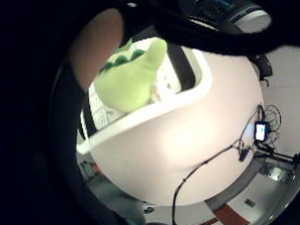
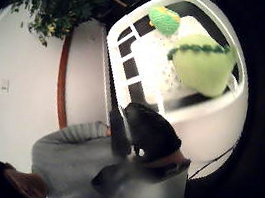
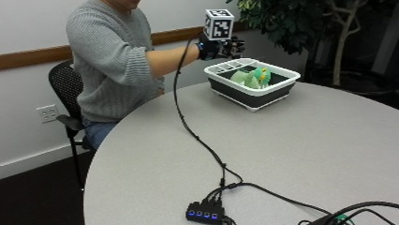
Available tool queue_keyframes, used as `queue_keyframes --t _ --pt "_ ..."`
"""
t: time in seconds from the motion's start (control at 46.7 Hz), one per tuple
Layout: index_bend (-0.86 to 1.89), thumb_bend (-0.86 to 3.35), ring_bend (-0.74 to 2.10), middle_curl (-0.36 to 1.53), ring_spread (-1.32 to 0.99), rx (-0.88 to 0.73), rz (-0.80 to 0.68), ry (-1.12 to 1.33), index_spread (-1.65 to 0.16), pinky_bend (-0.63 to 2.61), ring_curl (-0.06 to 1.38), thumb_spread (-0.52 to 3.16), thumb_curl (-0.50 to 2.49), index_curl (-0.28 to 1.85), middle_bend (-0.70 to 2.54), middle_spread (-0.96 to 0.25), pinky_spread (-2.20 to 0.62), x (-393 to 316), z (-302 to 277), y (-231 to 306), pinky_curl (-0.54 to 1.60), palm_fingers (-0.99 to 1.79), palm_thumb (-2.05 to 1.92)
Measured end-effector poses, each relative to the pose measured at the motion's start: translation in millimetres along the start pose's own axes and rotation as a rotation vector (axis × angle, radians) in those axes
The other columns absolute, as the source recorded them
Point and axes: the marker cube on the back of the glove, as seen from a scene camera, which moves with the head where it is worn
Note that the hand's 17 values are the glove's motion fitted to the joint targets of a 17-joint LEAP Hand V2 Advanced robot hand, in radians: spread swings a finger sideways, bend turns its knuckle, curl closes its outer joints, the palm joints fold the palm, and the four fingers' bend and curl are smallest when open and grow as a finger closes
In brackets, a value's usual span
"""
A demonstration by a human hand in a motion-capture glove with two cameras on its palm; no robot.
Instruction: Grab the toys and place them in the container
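A round grey surface [image 3: 299, 140] fills most of the outside view, and a person in a grey knitted sweater [image 3: 112, 61] sits at its far edge on a black chair [image 3: 62, 89], with a leafy plant [image 3: 293, 23] standing behind the surface. Near that far edge, in front of the person, sits the container [image 3: 252, 84], a rectangular tub with a white rim, black sides and white slatted walls. Inside it lie the toys: a pale green plush toy [image 3: 248, 78] with a row of darker green spikes along its back, and, touching it, a smaller toy [image 3: 264, 73] in brighter green with a yellow patch. The thumb side palm view shows both resting on the container's white bottom, the larger one [image 2: 201, 67] near one long wall and the smaller one [image 2: 163, 20] just beside it toward a corner. The little finger side palm view looks over the white rim [image 1: 155, 110] at the larger toy [image 1: 126, 78] from close by. The person's right hand [image 3: 221, 48], in its black glove, hangs in the air above the near end of the container, apart from the rim and the toys. Its fingers [image 3: 237, 47] hang loosely curled and it holds nothing. On the near part of the surface lies a small black hub [image 3: 204, 212] with blue lights.
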Motion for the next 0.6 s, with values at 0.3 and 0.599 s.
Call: queue_keyframes --t 0.3,0.599 --pt "0.2 -0.04 0.15 0.23 -0.07 0.232 0.276 0.008 -0.3 0.71 0.27 1.34 0.22 0.23 0.15 -0.11 0.06 131 -44 250 0.32 -0.15 -0.05" --pt "0.21 -0.03 0.15 0.24 -0.07 0.234 0.331 -0.014 -0.32 0.67 0.23 1.39 0.2 0.3 0.15 -0.12 0.06 99 15 337 0.32 -0.11 -0.05"
